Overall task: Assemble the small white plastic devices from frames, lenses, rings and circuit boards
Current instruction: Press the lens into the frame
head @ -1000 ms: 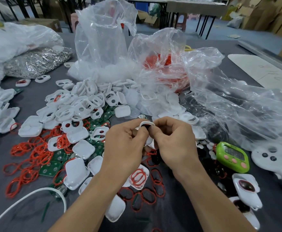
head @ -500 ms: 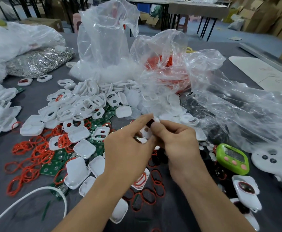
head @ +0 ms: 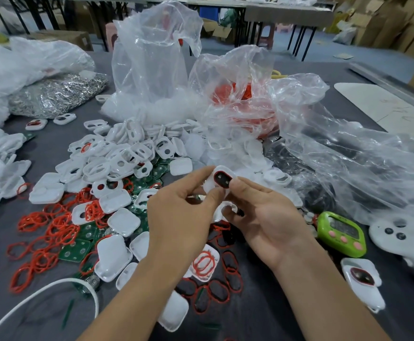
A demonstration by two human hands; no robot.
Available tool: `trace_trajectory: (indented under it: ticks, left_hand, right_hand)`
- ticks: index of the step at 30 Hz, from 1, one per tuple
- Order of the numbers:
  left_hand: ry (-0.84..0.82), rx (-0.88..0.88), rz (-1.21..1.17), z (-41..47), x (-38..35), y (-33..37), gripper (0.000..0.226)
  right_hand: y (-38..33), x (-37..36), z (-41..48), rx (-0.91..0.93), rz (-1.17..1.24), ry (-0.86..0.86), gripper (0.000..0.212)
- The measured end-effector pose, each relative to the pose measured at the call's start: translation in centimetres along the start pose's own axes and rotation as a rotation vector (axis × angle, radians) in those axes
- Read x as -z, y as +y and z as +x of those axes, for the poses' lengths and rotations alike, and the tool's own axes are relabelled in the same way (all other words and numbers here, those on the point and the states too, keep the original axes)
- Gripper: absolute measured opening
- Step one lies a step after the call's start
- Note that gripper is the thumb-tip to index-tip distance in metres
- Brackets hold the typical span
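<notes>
A small white frame (head: 222, 179) with a dark lens and a red ring set in it is held up over the middle of the table. My left hand (head: 181, 217) pinches its left side between thumb and forefinger. My right hand (head: 265, 217) pinches its right edge, and more white and dark pieces lie in its curled fingers. A heap of white frames (head: 117, 158) spreads behind my left hand. Red rings (head: 51, 230) and green circuit boards (head: 74, 249) lie scattered at the left. White back covers (head: 113, 257) lie near my left forearm.
Clear plastic bags (head: 152, 60) stand behind the heap, one with red rings (head: 235, 94). A green timer (head: 341, 233) and a white controller (head: 405, 244) lie at the right. Two assembled devices (head: 362, 279) rest near the right edge. A white cable (head: 53, 289) curves at the lower left.
Both hands have turned the white frame so that its dark lens and red ring face up. The hands have drawn a little apart and my right palm has opened toward me.
</notes>
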State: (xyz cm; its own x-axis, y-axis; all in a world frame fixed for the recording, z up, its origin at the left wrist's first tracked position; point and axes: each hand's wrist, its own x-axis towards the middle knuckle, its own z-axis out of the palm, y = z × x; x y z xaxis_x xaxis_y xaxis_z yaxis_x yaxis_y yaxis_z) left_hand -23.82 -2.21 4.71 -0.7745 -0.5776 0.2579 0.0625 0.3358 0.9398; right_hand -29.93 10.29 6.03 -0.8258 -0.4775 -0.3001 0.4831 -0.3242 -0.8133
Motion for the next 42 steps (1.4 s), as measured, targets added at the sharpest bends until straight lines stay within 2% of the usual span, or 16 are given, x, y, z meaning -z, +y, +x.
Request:
trace_trajectory:
  ticks: [2, 4, 5, 8, 10, 12, 15, 17, 19, 22, 25, 27, 31, 36, 42]
  left_hand:
    - [0.113, -0.158, 0.186, -0.4, -0.2, 0.1, 0.041]
    - [0.155, -0.377, 0.338, -0.7, -0.5, -0.2, 0.039]
    - [0.159, -0.431, 0.378, -0.9, -0.7, -0.3, 0.039]
    - [0.178, -0.399, 0.457, -1.0, -1.0, -0.1, 0.026]
    - [0.178, -0.367, 0.48, -1.1, -1.0, 0.1, 0.021]
    - [0.117, -0.321, 0.448, -0.9, -0.7, -0.1, 0.017]
    - [-0.043, -0.248, 0.428, -0.3, 0.1, -1.0, 0.006]
    - [-0.104, -0.219, 0.404, 0.0, 0.5, -1.1, 0.004]
    - [-0.133, -0.132, 0.293, 0.5, 0.9, -1.1, 0.006]
    - [-0.13, 0.199, -0.111, 1.7, 1.4, -0.9, 0.023]
    - [-0.05, 0.462, -0.459, 2.8, 2.1, -0.6, 0.016]
    - [-0.009, 0.56, -0.578, 3.3, 2.6, -0.6, 0.013]
    - [-0.014, 0.638, -0.671, 3.8, 3.2, -0.4, 0.012]
    - [-0.057, 0.67, -0.767, 3.8, 3.2, -0.2, 0.012]
    - [-0.055, 0.614, -0.782, 3.9, 3.0, -0.1, 0.012]
  right_hand:
    - [0.2, -0.2, 0.0, 0.022, 0.0, 0.019, 0.028]
    - [0.4, -0.4, 0.0, 0.064, -0.027, 0.043, 0.016]
    - [0.5, -0.6, -0.1, 0.092, -0.063, 0.06, 0.013]
    - [0.9, -0.7, 0.1, 0.216, -0.286, 0.141, 0.018]
    - [1.1, -0.7, 0.0, 0.364, -0.481, 0.153, 0.023]
    - [1.5, -0.7, -0.3, 0.495, -0.678, 0.116, 0.029]
    - [2.1, -0.7, -0.6, 0.561, -0.975, 0.144, 0.034]
    - [2.3, -0.6, -0.7, 0.578, -1.085, 0.147, 0.037]
    - [2.2, -0.9, -0.7, 0.56, -1.089, 0.128, 0.03]
    - [1.7, -0.8, -0.4, 0.598, -0.946, 0.204, 0.023]
    - [0.7, 0.0, 0.0, 0.64, -0.935, 0.357, 0.013]
    - [-0.1, 0.7, 0.2, 0.608, -1.024, 0.422, 0.023]
    - [-1.7, 1.2, 0.3, 0.522, -1.25, 0.446, 0.026]
    - [-2.2, 0.6, 0.7, 0.376, -1.442, 0.329, 0.025]
    - [-2.2, -2.5, 5.0, 0.377, -1.551, 0.195, 0.029]
